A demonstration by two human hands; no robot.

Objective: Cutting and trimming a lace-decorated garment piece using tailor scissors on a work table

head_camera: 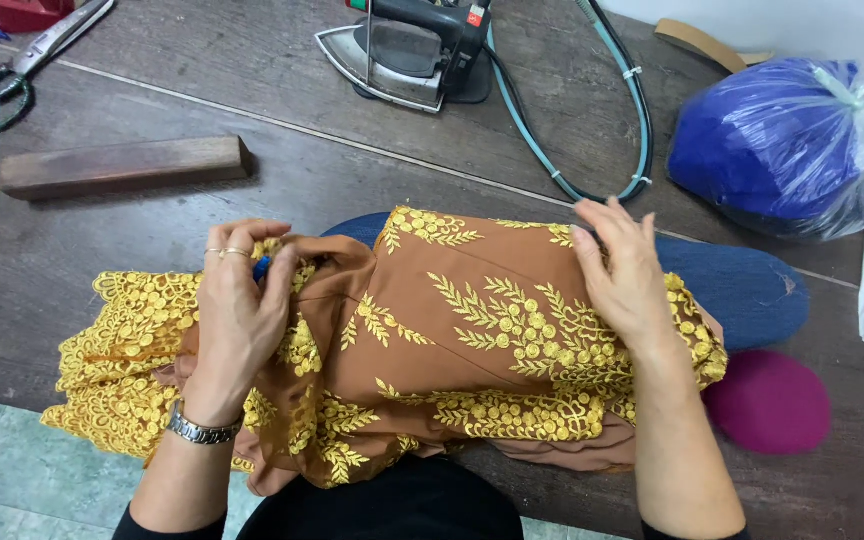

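Brown cloth with gold embroidery, worked over a blue padded form on the table

The cloth (432, 330) looks soft, light and limp, so it will likely sag and slide wherever it is not pinned down; the gold lace trim (117, 350) left of the form seems stiffer and open-worked, likely to snag, so the plain brown weave or a folded edge is the safer place to take hold. The cloth is draped over the blue padded form (742, 290), hiding most of it. The left hand (242, 320) is at the cloth's left end, its grip closed on a gathered fold, with something small and blue showing at the fingertips. The right hand (627, 280) lies flat and open on the right end, pressing the cloth against the form, grasping nothing. An iron (412, 50) stands beyond the form.
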